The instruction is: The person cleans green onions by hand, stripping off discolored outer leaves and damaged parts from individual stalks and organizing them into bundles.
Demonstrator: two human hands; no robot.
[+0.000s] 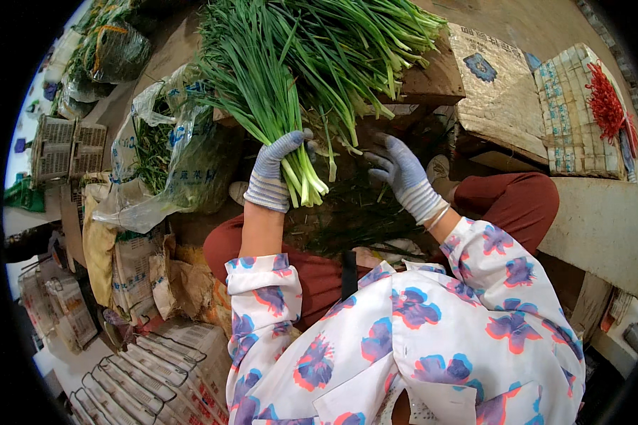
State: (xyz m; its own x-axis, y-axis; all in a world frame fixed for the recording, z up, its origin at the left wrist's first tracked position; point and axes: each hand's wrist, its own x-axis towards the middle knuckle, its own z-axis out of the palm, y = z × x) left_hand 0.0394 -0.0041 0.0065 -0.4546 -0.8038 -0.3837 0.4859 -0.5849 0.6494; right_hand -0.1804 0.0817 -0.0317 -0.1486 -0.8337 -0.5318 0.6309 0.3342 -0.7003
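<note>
My left hand point(271, 173), in a striped grey-blue knit glove, is closed round a bunch of garlic chives point(301, 173). Their pale cut ends point toward me and the long green leaves stretch away. My right hand point(407, 176), gloved alike, hovers to the right of the bunch with its fingers apart and nothing in them. Beyond both hands a large heap of the same chives point(347, 49) lies over a low brown stand point(436, 74), pale ends hanging toward me.
A clear plastic bag point(184, 173) of greens stands on the left. Loose leaves litter the floor point(354, 219) between my legs. On the right are a worn carton point(500, 92) and a crate point(574, 120) with red ties point(606, 103). Wire-handled baskets point(149, 375) sit lower left.
</note>
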